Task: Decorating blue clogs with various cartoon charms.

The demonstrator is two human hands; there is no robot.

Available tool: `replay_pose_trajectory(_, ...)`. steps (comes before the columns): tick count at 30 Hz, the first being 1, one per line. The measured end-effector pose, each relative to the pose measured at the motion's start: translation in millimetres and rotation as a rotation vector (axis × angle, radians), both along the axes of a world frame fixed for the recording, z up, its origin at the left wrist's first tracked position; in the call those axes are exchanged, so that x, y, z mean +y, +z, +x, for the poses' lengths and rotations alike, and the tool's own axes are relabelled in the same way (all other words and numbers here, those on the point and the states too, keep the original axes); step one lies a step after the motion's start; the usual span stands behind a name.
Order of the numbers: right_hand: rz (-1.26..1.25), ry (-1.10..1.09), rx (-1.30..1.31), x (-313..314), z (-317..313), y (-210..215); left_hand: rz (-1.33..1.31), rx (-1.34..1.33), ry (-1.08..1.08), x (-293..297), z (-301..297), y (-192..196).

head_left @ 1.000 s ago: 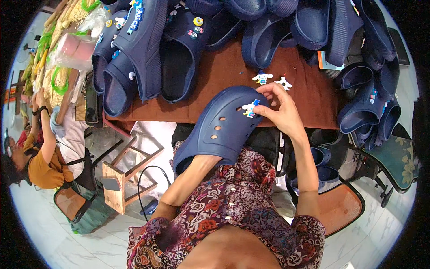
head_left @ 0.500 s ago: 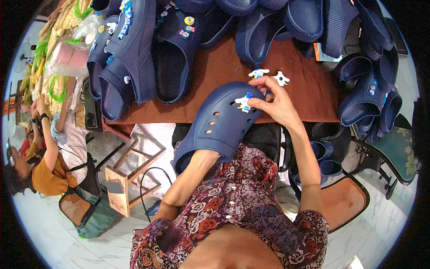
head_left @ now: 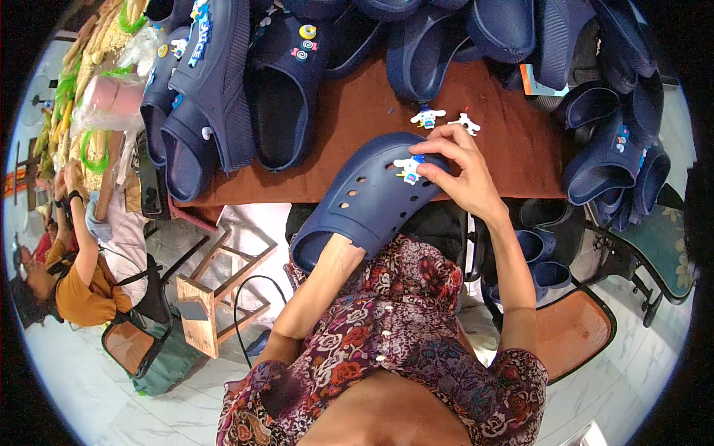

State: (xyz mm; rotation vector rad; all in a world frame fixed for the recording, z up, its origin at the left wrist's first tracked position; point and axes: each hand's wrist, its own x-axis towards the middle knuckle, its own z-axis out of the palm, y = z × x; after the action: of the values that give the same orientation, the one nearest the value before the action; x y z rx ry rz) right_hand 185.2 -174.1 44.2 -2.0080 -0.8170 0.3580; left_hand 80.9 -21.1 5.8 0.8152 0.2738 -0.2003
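A navy clog (head_left: 327,212) with round vent holes is held up in front of me, its toe pointing to the far right. My left hand (head_left: 347,251) reaches into it through the heel opening; its fingers are hidden inside. With thumb and fingers closed, my right hand (head_left: 465,175) pinches a white cartoon shoe charm (head_left: 407,171) with a blue top against the clog's upper. Whether its peg sits in a hole cannot be made out. On the brown cloth (head_left: 357,111) just beyond the toe lie two similar charms, one with a blue top (head_left: 427,117) and one mostly white (head_left: 465,123).
Navy clogs (head_left: 281,97) crowd the table's left and back, several with charms on. More clogs (head_left: 606,156) hang at the right. A wooden stool (head_left: 197,316) and an orange-seated chair (head_left: 573,334) stand lower down. At the far left sits another person (head_left: 85,282).
The clog has tipped slightly, its heel rising a little. My right hand has shifted slightly right, still pinching the charm at the clog's upper.
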Motion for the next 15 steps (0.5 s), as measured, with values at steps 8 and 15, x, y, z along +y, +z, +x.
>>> replay_pose_trajectory(8, 0.065, -0.012, 0.055, -0.7, 5.0, -9.7, -0.037, 0.065, 0.039, 3.6, -9.6, 0.8)
replay_pose_trajectory(15, 0.070, 0.027, 0.058, 1.6, 9.0, -12.2, -0.067, 0.119, 0.080, 2.4, 3.3, -2.6)
